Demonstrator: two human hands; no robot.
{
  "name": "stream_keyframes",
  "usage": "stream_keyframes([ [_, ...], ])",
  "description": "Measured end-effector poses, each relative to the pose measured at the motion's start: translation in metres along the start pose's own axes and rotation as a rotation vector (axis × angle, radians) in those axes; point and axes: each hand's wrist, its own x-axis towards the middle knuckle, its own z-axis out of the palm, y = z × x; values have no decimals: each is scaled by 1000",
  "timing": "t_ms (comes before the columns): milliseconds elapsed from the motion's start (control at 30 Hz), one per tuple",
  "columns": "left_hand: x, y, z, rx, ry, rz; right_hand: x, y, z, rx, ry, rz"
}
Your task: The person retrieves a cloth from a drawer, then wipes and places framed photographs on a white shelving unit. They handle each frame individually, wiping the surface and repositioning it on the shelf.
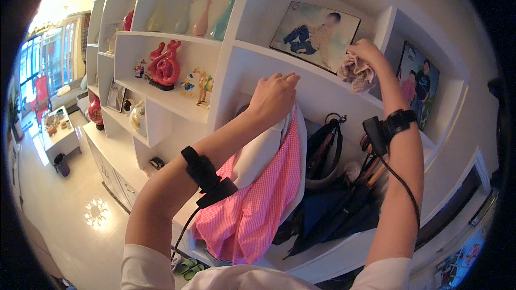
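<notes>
My right hand (367, 53) grips a crumpled, pale patterned cloth (356, 73) at the lower right corner of a framed photo (310, 34). That photo leans in an upper compartment of a white shelf unit (226, 84). Lower and to the left, my left hand (274, 96) is raised with its fingers curled; whether they hold anything is hidden. Just beneath it hang a pink gingham garment (258, 213) and an off-white cloth item (258, 161). Black straps with small devices circle both forearms.
Ceramic vases (200, 20) and a red sculpture (164, 64) stand on the left shelves. Another framed photo (419, 82) is in the right compartment. Dark umbrellas (322, 213) and a black bag (324, 145) fill the space below. Green slippers (189, 268) lie on the floor.
</notes>
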Motion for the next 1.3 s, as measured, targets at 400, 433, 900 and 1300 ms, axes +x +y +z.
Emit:
stream_keyframes([
  [400,-68,63,0,-1701,-525,-616,-212,-104,19,570,7,-417],
  [433,-72,72,0,-1759,-535,-664,-221,-111,25,591,-69,-436],
  [900,0,17,-26,-1495,-120,-561,-184,-137,15,1000,-10,-620],
  [1300,41,-110,-26,709,21,230,-3,-82,-97,-142,1046,-671],
])
